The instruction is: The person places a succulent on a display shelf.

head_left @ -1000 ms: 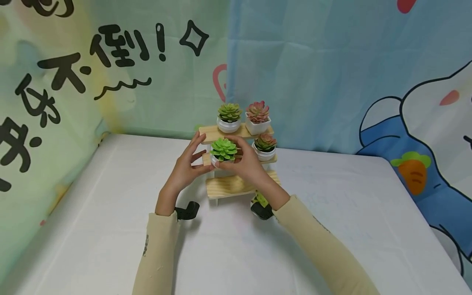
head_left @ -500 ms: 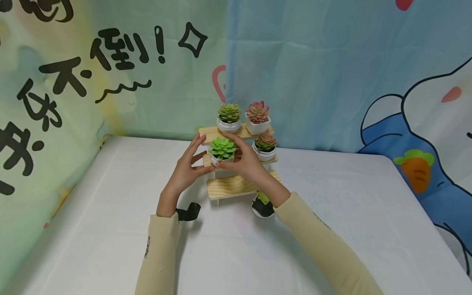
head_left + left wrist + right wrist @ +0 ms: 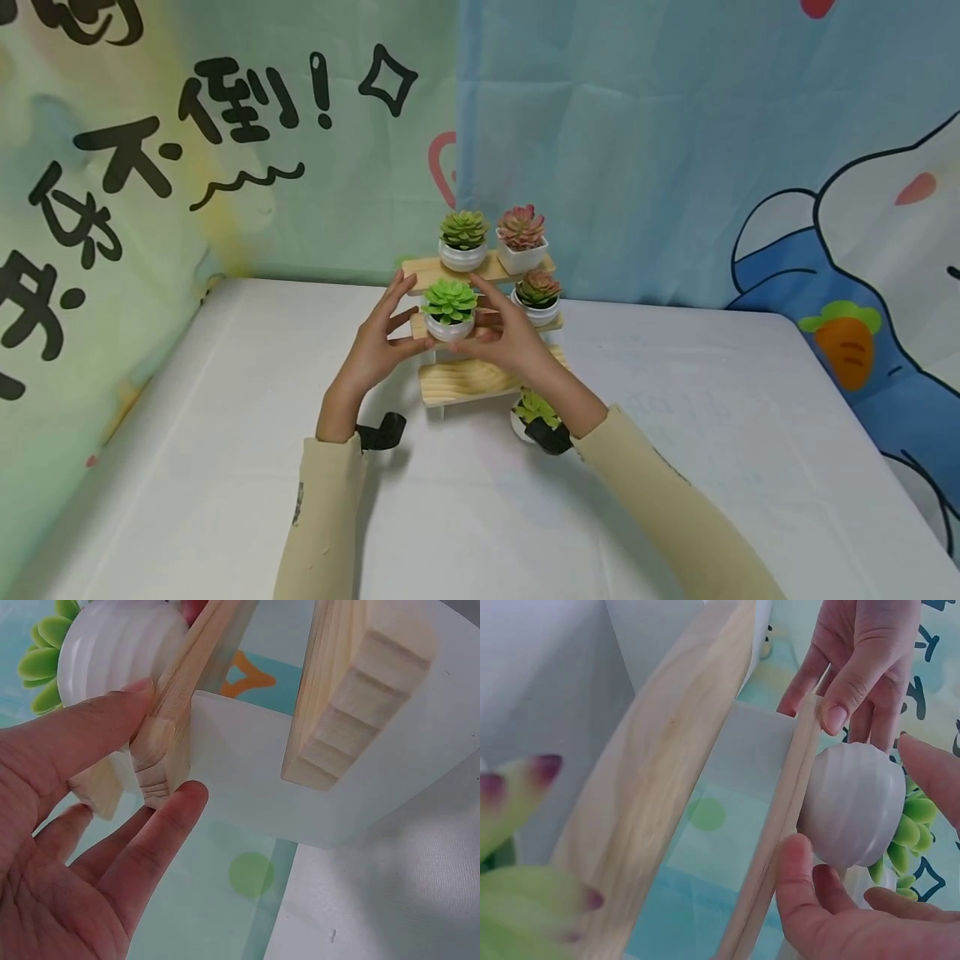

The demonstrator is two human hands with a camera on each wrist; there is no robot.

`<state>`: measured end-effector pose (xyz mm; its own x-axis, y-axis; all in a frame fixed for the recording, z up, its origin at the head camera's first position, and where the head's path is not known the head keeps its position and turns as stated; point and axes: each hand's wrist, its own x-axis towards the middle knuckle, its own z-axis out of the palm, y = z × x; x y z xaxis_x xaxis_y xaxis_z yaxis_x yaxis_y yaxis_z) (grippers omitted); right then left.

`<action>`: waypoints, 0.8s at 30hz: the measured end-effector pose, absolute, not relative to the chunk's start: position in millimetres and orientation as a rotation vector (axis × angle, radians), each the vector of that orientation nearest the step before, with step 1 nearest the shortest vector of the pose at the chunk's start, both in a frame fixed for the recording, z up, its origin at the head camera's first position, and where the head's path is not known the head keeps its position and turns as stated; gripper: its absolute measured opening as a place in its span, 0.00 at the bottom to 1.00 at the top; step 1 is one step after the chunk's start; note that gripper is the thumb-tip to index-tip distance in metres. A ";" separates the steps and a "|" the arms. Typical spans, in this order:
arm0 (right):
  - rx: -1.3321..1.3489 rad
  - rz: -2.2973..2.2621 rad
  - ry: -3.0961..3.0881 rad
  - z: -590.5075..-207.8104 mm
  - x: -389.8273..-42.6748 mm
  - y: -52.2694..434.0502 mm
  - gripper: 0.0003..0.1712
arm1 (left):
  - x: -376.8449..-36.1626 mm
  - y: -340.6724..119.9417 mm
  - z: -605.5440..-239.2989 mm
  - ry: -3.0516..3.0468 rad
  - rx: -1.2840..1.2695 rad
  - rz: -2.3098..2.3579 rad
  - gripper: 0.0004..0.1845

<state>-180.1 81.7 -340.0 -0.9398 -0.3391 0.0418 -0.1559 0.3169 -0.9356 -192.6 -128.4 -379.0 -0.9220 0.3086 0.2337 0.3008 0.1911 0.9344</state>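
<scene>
A bright green succulent [image 3: 450, 302] in a round white ribbed pot [image 3: 855, 802] stands on the left part of the middle plank of a three-tier wooden plant stand [image 3: 468, 382]. My left hand [image 3: 373, 343] grips the plank's left end, thumb on one side beside the pot and fingertips on the other. On the pot's right side is my right hand [image 3: 512, 337], its fingers loosely spread, one fingertip at the plank's edge and a gap to the pot. In the left wrist view, the plank [image 3: 161, 754] runs between my fingertips.
Two potted succulents, one green [image 3: 463, 232] and one pink [image 3: 521, 229], stand on the top plank. A reddish-green succulent [image 3: 538, 292] sits right of the bright one. Another potted plant [image 3: 534, 408] stands on the white table [image 3: 457, 517], partly behind my right wrist. Printed cloths hang behind.
My right thumb has drawn back from the white pot, and the right wrist has shifted slightly right, uncovering more of the pot and the table plant. My left hand keeps its place.
</scene>
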 end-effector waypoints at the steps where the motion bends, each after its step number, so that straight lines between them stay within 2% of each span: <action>1: -0.466 -1.687 2.409 -340.3 -178.6 83.1 0.52 | -192.4 -128.4 -378.9 2.419 0.616 1.896 0.47; 24: -0.491 -1.695 2.444 -347.7 -133.0 127.9 0.45 | -190.6 -126.4 -377.2 2.420 0.587 1.890 0.48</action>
<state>-133.0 127.9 -347.7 -0.9391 -0.3343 0.0795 -0.1917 0.3177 -0.9286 -190.6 -126.4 -377.2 -0.9294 0.2999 0.2152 0.2815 0.1988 0.9387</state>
